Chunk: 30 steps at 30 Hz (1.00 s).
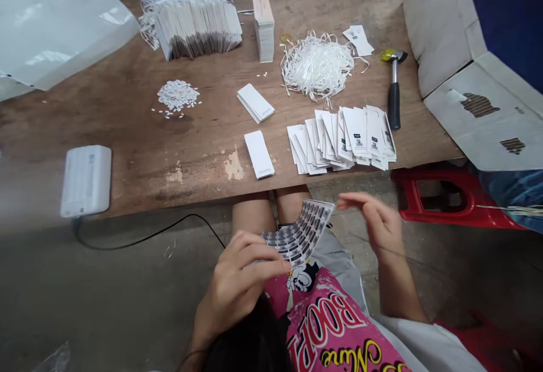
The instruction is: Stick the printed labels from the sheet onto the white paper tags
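My left hand (240,276) pinches the lower left end of a curved sheet of black-and-white stickers (303,230) over my lap. To the right of the sheet's far corner, my right hand (375,219) is raised with its fingers apart, slightly blurred. On the table edge above lie a spread pile of white cards (343,140) and a small stack of white cards (259,155). Another small white stack (255,102) sits just behind it.
On the wooden table (203,151) are bundled tags (199,27), an upright card stack (265,21), white strings (316,66), small white pieces (177,96), a hammer (394,89) and a cabled white device (87,180). A cardboard box (487,106) and red stool (449,197) are at right.
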Each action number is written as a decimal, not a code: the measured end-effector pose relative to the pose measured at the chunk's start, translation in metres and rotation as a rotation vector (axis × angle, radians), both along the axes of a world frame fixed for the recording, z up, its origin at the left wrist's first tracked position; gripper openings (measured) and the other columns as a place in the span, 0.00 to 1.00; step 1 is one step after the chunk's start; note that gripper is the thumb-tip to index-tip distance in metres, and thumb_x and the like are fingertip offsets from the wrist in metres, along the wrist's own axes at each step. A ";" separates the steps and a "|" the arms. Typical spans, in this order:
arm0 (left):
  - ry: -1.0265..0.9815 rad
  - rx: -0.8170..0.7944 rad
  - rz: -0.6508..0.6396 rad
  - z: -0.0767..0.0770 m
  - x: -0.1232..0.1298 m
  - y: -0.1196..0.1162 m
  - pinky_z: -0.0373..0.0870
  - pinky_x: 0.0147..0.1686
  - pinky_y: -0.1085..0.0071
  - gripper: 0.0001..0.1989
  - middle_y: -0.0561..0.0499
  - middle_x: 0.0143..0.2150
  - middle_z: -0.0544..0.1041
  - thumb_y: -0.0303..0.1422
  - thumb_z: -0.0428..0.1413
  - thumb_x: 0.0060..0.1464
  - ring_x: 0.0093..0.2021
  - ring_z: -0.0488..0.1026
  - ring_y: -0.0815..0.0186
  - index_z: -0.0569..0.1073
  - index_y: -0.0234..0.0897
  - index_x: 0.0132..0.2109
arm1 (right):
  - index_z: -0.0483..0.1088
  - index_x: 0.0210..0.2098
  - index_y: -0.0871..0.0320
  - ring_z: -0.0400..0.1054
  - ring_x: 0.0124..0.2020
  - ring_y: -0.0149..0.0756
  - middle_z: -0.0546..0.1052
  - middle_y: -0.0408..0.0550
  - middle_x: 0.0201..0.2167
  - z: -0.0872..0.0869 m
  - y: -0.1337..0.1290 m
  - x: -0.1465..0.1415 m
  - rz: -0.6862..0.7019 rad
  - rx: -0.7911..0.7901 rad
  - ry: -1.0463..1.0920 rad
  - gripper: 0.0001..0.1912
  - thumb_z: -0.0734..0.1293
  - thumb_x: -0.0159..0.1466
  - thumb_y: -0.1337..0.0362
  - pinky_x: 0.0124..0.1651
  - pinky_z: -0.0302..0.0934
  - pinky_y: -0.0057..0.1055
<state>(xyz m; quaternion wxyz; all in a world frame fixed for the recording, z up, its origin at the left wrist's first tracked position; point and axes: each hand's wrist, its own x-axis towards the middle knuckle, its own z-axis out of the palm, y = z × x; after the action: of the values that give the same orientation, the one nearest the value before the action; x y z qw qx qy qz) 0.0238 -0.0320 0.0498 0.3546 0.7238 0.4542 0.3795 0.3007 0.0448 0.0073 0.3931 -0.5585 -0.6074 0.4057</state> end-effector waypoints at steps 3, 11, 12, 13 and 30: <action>0.294 0.157 -0.010 -0.008 -0.004 -0.014 0.65 0.47 0.62 0.18 0.52 0.42 0.81 0.21 0.56 0.55 0.43 0.72 0.63 0.75 0.46 0.50 | 0.71 0.48 0.57 0.75 0.41 0.45 0.79 0.56 0.40 -0.012 -0.025 -0.011 0.153 -0.434 0.358 0.26 0.56 0.65 0.45 0.43 0.70 0.40; 0.451 -0.045 0.038 -0.071 0.000 -0.065 0.65 0.50 0.59 0.16 0.49 0.45 0.81 0.24 0.49 0.61 0.49 0.72 0.61 0.77 0.46 0.48 | 0.74 0.40 0.57 0.74 0.42 0.42 0.79 0.53 0.39 -0.047 -0.067 -0.006 0.207 -0.765 0.238 0.19 0.69 0.58 0.49 0.47 0.67 0.38; 0.437 -0.124 0.044 -0.076 0.001 -0.072 0.65 0.51 0.57 0.16 0.49 0.46 0.81 0.24 0.49 0.61 0.50 0.71 0.60 0.77 0.46 0.48 | 0.74 0.37 0.58 0.73 0.41 0.42 0.78 0.52 0.38 -0.051 -0.072 -0.006 0.231 -0.732 0.148 0.17 0.71 0.56 0.52 0.46 0.67 0.38; 0.411 -0.208 0.060 -0.081 0.001 -0.080 0.65 0.52 0.56 0.16 0.48 0.47 0.80 0.25 0.49 0.61 0.51 0.71 0.59 0.77 0.46 0.48 | 0.74 0.36 0.58 0.73 0.40 0.42 0.78 0.52 0.38 -0.054 -0.076 -0.006 0.261 -0.682 0.058 0.15 0.71 0.55 0.54 0.45 0.67 0.37; -0.242 -0.679 0.511 -0.131 -0.008 -0.064 0.72 0.39 0.67 0.24 0.46 0.41 0.76 0.42 0.62 0.46 0.39 0.74 0.63 0.72 0.37 0.49 | 0.72 0.29 0.56 0.64 0.48 0.46 0.71 0.53 0.45 -0.044 -0.093 -0.023 0.284 0.231 -0.286 0.04 0.67 0.61 0.68 0.51 0.60 0.45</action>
<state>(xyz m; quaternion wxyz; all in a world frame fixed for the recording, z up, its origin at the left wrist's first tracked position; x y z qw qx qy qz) 0.0161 -0.0965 -0.0811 0.5178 0.3810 0.6728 0.3662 0.2780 -0.0478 -0.0369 0.3033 -0.4704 -0.7719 0.3016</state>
